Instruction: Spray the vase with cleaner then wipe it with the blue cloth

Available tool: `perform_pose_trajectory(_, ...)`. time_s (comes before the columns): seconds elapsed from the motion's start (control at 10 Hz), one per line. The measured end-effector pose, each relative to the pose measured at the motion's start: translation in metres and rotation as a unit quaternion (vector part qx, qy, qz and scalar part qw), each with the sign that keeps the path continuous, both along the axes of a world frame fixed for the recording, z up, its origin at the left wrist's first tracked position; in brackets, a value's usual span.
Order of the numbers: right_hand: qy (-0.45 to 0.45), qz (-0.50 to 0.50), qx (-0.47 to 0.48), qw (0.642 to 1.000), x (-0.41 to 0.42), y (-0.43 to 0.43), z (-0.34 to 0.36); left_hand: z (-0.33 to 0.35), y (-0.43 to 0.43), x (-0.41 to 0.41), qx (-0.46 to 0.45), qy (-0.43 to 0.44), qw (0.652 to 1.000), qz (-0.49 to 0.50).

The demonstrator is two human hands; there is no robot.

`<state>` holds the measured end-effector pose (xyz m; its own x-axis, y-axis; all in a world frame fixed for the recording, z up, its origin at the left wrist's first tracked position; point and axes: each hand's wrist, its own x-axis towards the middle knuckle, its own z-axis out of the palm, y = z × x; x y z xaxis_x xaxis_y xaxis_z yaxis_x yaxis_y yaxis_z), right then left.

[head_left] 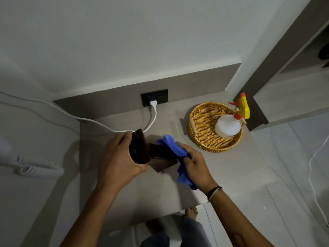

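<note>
Left hand (119, 157): clenched round the vase's mouth end.
Vase (156, 155): dark, tilted on its side over the table (160, 189).
Right hand (194, 166): gripped the cloth (178, 150), pressed on the vase at 3 o'clock.
Sprayer (229, 123): stood in the basket (201, 120), at 2 o'clock.

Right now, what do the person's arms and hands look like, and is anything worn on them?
Both forearms are bare, with no sleeves or gloves. The right hand has thin bands at the wrist, dark and light ones together. The left hand shows no ring, watch or band.
</note>
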<state>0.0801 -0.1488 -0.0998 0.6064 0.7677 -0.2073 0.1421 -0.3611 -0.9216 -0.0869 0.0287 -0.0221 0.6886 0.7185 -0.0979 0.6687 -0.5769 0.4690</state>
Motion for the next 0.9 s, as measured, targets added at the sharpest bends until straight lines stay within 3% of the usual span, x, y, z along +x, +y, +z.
perform_pose_trajectory(0.1, 0.030, -0.071, 0.012, 0.997, 0.034, -0.001, 0.026, 0.008, -0.002, 0.018, 0.016, 0.011, 1.000, -0.008)
perform_pose_trajectory(0.2, -0.102, -0.133, -0.003, 0.986, 0.062, -0.005, 0.034, 0.007, -0.007, 0.030, 0.035, 0.045, 0.998, -0.022)
perform_pose_trajectory(0.3, -0.250, -0.126, -0.035, 0.959, 0.099, -0.004, 0.020, 0.006, -0.018, 0.047, 0.036, 0.063, 0.997, -0.019)
perform_pose_trajectory(0.4, -0.317, 0.010, -0.147, 0.937, 0.138, 0.006, -0.016, 0.001, -0.028, 0.063, 0.024, 0.033, 0.999, -0.015)
perform_pose_trajectory(0.5, -0.330, 0.169, -0.264, 0.890, 0.156, 0.011, -0.054, -0.005, -0.033, 0.068, -0.022, 0.009, 1.000, -0.003)
perform_pose_trajectory(0.6, -0.341, 0.217, -0.266, 0.875, 0.161, 0.009, -0.081, -0.012, -0.040, 0.066, -0.020, 0.021, 1.000, 0.002)
perform_pose_trajectory(0.8, -0.286, 0.227, -0.250, 0.897, 0.161, 0.002, -0.066, -0.011, -0.047, 0.068, 0.017, 0.015, 1.000, 0.020)
perform_pose_trajectory(0.9, -0.304, 0.181, -0.183, 0.917, 0.137, -0.004, -0.044, -0.010, -0.046, 0.066, 0.023, 0.026, 0.999, 0.004)
